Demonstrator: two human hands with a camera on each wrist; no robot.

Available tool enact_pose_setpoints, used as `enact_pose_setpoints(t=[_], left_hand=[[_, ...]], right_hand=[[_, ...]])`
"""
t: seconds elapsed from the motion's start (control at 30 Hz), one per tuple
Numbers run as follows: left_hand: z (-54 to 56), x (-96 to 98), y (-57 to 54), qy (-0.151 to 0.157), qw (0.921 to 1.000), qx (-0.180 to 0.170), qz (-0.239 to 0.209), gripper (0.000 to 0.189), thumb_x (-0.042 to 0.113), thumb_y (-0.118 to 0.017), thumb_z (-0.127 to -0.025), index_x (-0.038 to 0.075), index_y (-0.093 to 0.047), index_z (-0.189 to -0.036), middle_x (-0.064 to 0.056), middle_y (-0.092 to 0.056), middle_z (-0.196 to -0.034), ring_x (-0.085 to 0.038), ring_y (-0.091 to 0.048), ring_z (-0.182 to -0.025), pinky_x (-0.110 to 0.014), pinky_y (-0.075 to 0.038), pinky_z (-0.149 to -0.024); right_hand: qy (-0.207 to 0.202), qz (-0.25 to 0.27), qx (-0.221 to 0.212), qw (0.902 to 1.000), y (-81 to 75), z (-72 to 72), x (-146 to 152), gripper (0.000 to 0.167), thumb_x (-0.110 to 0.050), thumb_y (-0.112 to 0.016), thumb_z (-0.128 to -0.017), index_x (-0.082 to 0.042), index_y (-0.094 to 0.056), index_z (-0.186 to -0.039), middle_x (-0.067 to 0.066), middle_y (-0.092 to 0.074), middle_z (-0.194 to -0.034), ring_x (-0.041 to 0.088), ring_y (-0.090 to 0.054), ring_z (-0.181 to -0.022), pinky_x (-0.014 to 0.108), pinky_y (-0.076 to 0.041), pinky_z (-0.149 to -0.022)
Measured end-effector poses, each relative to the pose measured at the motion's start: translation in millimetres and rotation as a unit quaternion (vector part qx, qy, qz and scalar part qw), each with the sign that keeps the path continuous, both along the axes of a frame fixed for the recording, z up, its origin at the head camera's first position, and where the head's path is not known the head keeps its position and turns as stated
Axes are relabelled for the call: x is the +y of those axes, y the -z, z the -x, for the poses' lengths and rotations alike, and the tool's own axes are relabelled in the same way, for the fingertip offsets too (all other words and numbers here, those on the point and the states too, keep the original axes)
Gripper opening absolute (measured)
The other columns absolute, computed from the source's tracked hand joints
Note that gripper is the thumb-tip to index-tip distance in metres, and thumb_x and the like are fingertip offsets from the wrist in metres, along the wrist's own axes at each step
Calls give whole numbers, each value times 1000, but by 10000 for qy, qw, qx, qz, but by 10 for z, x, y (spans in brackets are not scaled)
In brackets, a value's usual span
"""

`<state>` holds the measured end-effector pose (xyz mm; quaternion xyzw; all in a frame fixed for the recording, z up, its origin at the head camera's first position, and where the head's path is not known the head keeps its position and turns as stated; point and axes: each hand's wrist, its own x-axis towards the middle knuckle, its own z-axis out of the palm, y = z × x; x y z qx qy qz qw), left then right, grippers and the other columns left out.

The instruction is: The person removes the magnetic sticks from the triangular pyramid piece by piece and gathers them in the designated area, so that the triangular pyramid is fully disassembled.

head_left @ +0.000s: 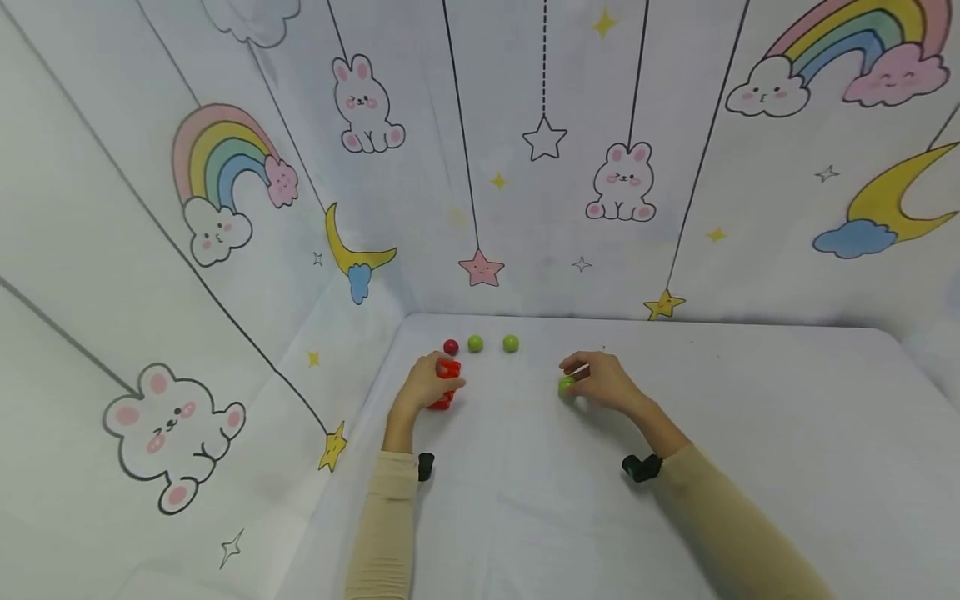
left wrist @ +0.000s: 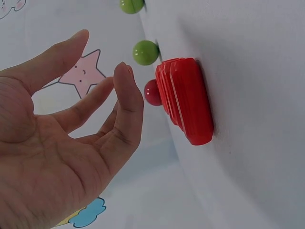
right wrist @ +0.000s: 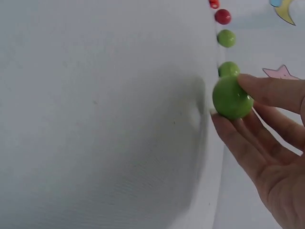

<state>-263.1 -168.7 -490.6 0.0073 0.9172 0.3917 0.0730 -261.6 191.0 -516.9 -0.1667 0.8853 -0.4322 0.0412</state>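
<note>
My right hand (head_left: 606, 383) pinches a green ball (right wrist: 232, 98) between thumb and fingertips, close over the white table. In the right wrist view the ball sits at the ends of the fingers (right wrist: 243, 143). At the left, my left hand (head_left: 427, 383) is above a glossy red ribbed object (left wrist: 187, 100) that lies on the table. The left wrist view shows a gap between the loosely bent fingers (left wrist: 127, 95) and this object. Nothing is held in the left hand. From above, the hand covers part of the red object.
Near the table's back edge stand a dark red ball (head_left: 451, 347) and two green balls, one green ball (head_left: 476, 342) beside it and another green ball (head_left: 511, 342) further right. White cloth walls (head_left: 420, 208) with cartoon drawings rise behind and to the left of the table (head_left: 750, 433).
</note>
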Motion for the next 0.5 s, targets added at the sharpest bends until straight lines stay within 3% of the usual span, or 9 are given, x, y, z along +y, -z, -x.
enact_pose_setpoints(t=[0.33,0.5], left_hand=[[-3,-13,10,37,9999,-6,-109,58,24,-81,-93,7,-56,-143,-20,-58,-133,-35,-59,-114,-46,-62,-87],[-7,-11,-6,15,9999,-41,-120,60,22,-83,-91,8,-57,-143,-19,-58,-132,-35,-57,-117,-49,-59,-92]], right_hand=[[445,-467,751,9951,7,318,-203,37,0,-78,-85,2,-71,-122,19,-68,-122,35,-71,-108,48,-59,-90],[523,-626,946,9922,-53,477,-332,35,0,-77,-86,1,-71,-120,17,-67,-121,34,-71,-109,49,-58,-91]])
